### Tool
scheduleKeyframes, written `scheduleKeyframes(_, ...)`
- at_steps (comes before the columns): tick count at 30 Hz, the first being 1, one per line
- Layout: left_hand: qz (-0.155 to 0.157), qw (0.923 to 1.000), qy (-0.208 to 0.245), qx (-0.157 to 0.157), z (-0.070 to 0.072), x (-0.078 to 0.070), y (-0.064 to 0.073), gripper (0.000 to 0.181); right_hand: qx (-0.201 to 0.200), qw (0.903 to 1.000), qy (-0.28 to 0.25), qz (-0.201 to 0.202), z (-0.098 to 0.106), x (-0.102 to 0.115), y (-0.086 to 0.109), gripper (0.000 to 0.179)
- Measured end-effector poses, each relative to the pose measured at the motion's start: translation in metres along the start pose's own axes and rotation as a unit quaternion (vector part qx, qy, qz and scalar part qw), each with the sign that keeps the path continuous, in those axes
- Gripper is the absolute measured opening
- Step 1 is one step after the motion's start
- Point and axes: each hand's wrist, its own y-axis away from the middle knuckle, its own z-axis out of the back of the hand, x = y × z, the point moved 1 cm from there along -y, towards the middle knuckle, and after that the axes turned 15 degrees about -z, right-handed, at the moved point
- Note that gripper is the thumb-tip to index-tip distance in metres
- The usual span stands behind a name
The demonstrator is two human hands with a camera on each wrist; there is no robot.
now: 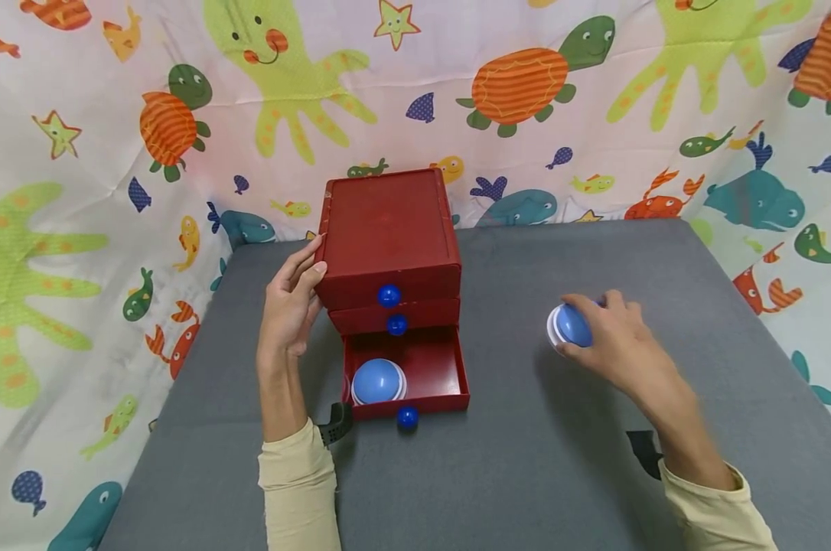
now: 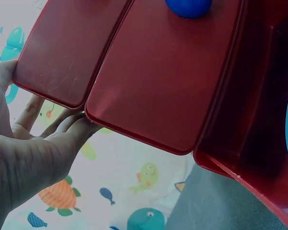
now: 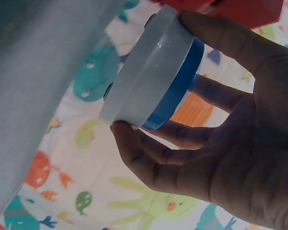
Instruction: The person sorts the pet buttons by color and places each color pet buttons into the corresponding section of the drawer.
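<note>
My right hand [image 1: 618, 344] grips a round push button [image 1: 572, 326] by its rim, thumb on one side and fingers on the other. The button has a blue dome and a white base [image 3: 139, 72], tilted on its side above the grey table. At the left, my left hand [image 1: 288, 302] touches the side of a red drawer box [image 1: 388, 222], thumb at its front corner and fingers spread along the wall. The box's bottom drawer [image 1: 432, 363] is pulled out. Inside that drawer, at its left, lies a second blue-and-white push button [image 1: 377, 381].
Blue ball knobs [image 1: 407, 418] stick out from the drawer fronts. The grey table [image 1: 498, 474] stretches around the box. A curtain printed with sea animals [image 1: 415, 99] hangs behind and along both sides.
</note>
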Motion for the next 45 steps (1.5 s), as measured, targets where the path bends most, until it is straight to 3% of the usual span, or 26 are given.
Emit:
scheduleKeyframes(8,-0.002,1.0,-0.006,0.003,0.0,0.002,0.001,0.051,0.005,0.9985,-0.021,0.051,-0.005,0.038,0.021,0.074)
scheduleKeyframes(13,0.001,1.0,-0.001,-0.006,0.0,0.002,0.0,0.05,0.005,0.9952,-0.022,0.095,-0.019,0.065,0.027,0.071)
scheduleKeyframes(23,0.005,0.9999,0.003,-0.015,0.0,0.002,0.0,0.049,0.043,0.9852,-0.034,0.162,-0.054,0.113,0.026,0.074)
scheduleKeyframes(32,0.006,0.9999,-0.005,-0.013,-0.001,0.002,0.001,0.05,0.015,0.9712,-0.006,0.238,-0.088,0.138,0.015,0.056)
scheduleKeyframes(40,0.002,1.0,-0.003,-0.007,-0.001,0.002,0.001,0.05,0.033,0.9782,0.039,0.201,-0.109,0.145,0.007,0.049)
scheduleKeyframes(45,0.001,1.0,-0.003,-0.008,0.0,0.002,0.001,0.049,0.038,0.9794,0.05,0.192,-0.112,0.144,0.008,0.056)
